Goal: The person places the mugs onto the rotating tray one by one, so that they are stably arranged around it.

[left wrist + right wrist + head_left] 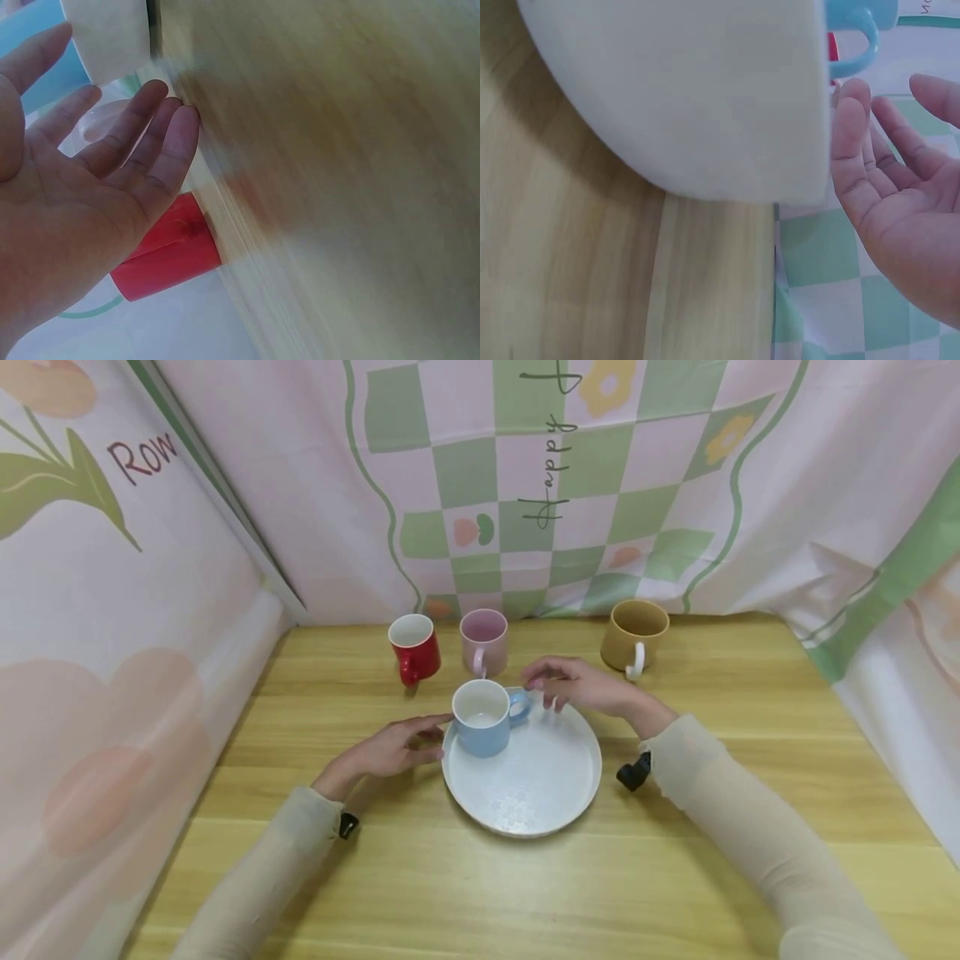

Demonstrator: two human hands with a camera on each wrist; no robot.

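A light blue mug (483, 743) with a white inside stands upright at the back left of a round white tray (540, 793). Its handle (520, 708) points right. My left hand (401, 746) is beside the tray's left rim, index fingertip right at the mug's side, the other fingers loosely bent. Over the tray's back right rim, my right hand (581, 685) hovers close to the handle with relaxed fingers. Both palms show bare in the wrist views, the left hand (90, 172) near the tray's side and the right hand (907, 195) by the blue handle.
Behind the tray, a red mug (420, 656) and a pink mug (487, 652) stand on the wooden table (420, 893). A mustard mug (626, 647) with a white handle is farther right. Patterned cloth (525, 552) hangs along the back.
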